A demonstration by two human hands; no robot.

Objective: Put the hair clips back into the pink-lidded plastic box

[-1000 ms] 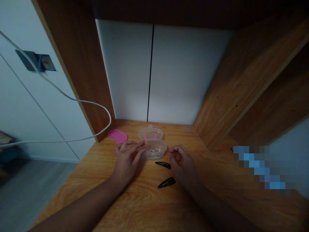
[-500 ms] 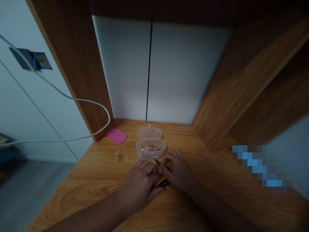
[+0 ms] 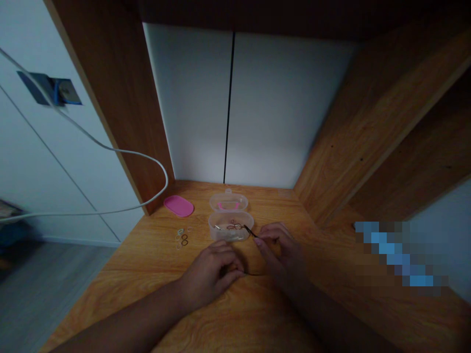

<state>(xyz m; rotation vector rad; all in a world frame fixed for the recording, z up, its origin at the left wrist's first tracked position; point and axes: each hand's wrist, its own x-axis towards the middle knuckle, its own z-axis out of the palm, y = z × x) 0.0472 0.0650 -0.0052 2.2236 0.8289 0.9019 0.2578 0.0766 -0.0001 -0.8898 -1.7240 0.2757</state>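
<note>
My right hand (image 3: 283,252) pinches a slim black pointed piece (image 3: 251,232), which looks like a hair clip, though its kind is not certain. Its tip reaches over the right rim of a clear plastic box (image 3: 230,234). Inside lie several brown hair ties (image 3: 234,226) and a few small shiny pieces (image 3: 218,227). Thumb and forefinger of my left hand (image 3: 213,269) are closed just in front of the box, at the end of a thin dark strand (image 3: 255,274). That strand runs toward my right hand, where its other end is hidden.
The box's hinged lid (image 3: 228,202) lies back, with pink marks on it. A pink oval lid-like piece (image 3: 178,206) and several small hair ties (image 3: 184,239) lie to the left. A white cable (image 3: 140,154) loops at the left. Wooden side panels and a white back panel border the tabletop.
My right hand has moved away from my left, bringing the black piece's tip up over the box rim. The dark bundle between the hands now shows only as a thin strand.
</note>
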